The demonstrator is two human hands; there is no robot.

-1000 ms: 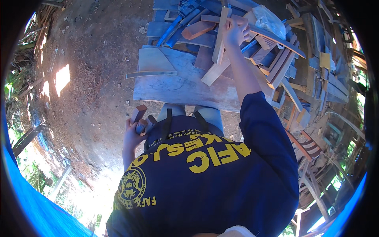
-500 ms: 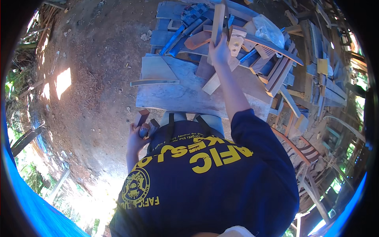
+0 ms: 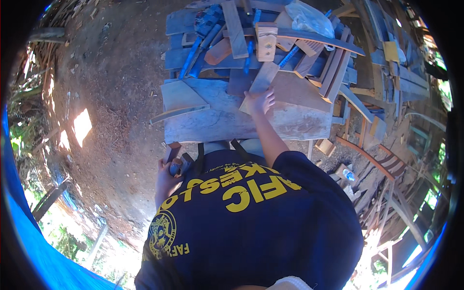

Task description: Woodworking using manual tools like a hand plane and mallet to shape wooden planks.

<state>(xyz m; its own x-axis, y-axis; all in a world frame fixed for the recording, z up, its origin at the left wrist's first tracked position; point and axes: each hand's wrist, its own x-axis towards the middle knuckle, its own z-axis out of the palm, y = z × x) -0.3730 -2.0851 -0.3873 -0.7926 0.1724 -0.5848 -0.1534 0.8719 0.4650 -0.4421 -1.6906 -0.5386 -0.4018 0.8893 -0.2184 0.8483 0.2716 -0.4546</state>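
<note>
My right hand [image 3: 261, 100] grips a flat light board [image 3: 265, 76] that lies slanted across the worn wooden bench [image 3: 299, 123]. My left hand [image 3: 169, 176], low by my waist at the left, is wrapped round small dark wooden pieces [image 3: 171, 152]; their lower ends are partly hidden by the fingers. Just beyond my right hand, a short block with marks on its face [image 3: 266, 41] sits on a pile of offcuts. A tapered plywood piece [image 3: 182, 94] lies at the bench's left, over a thin strip [image 3: 159, 116].
Blue-handled long tools [image 3: 193, 58], a clear plastic bag [image 3: 309, 19] and several stacked strips [image 3: 336, 67] cover the bench's back. More planks [image 3: 406, 77] and a reddish slatted wooden frame [image 3: 389, 162] are at the right. Dirt ground [image 3: 106, 96] lies left.
My right hand has come down from the back of the pile to the middle of the bench and now grips the slanted board. My left hand still holds the dark pieces.
</note>
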